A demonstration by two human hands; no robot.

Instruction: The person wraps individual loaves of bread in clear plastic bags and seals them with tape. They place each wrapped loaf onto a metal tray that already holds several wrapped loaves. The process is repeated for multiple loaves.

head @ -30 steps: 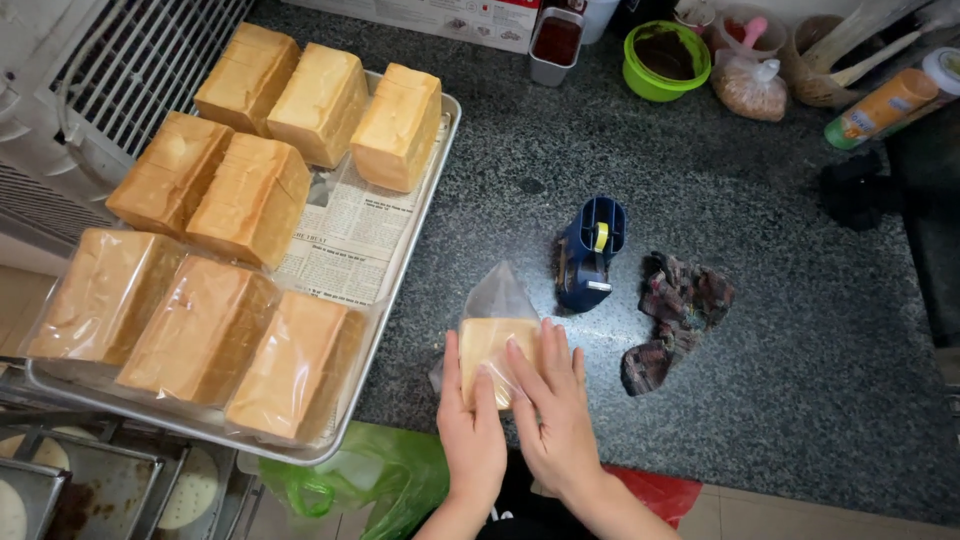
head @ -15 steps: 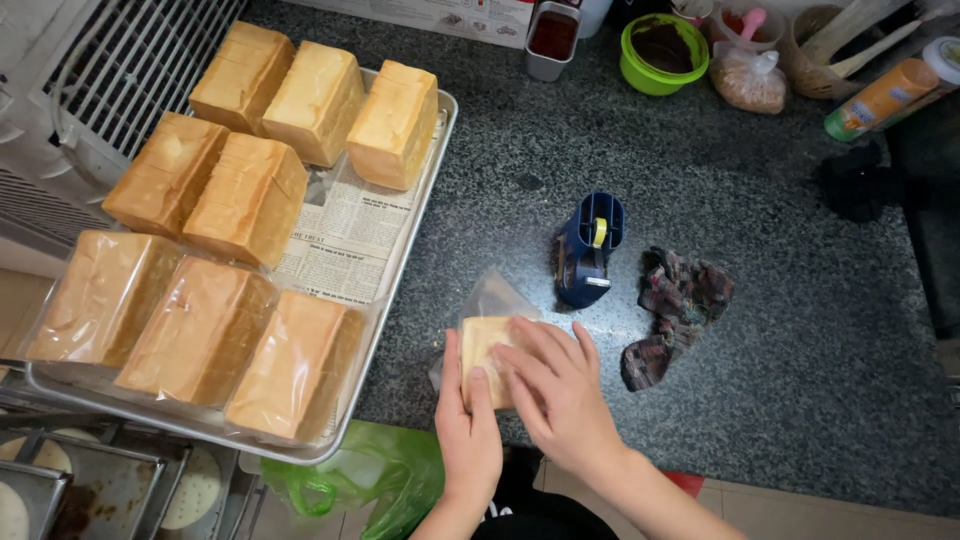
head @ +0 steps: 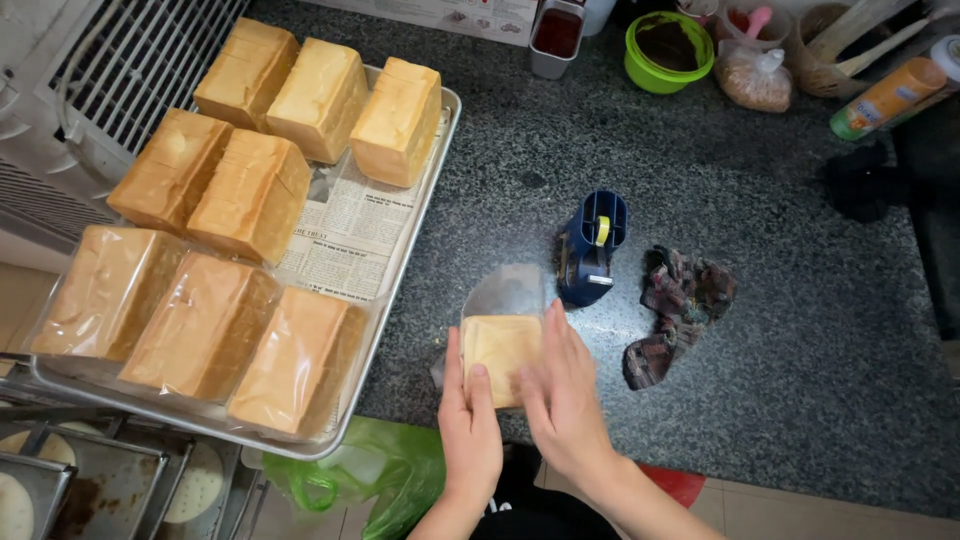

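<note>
A: Item: bread slices [head: 497, 345] in clear bag [head: 505, 295], near bench [head: 800, 330] front edge. Step?
B: Bagging. Left hand [head: 470, 425] clamps stack's side; right hand [head: 562, 390] flat on it, fingers together.
A: Next needs?
B: Prob. bag mouth folded; tape dispenser [head: 590, 248] just beyond.

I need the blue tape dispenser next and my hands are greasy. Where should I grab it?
Grip the blue tape dispenser across its two flat, narrow side walls, coming from above. It stands upright on the counter, the open top showing the roll, beside the checked cloth.
</note>
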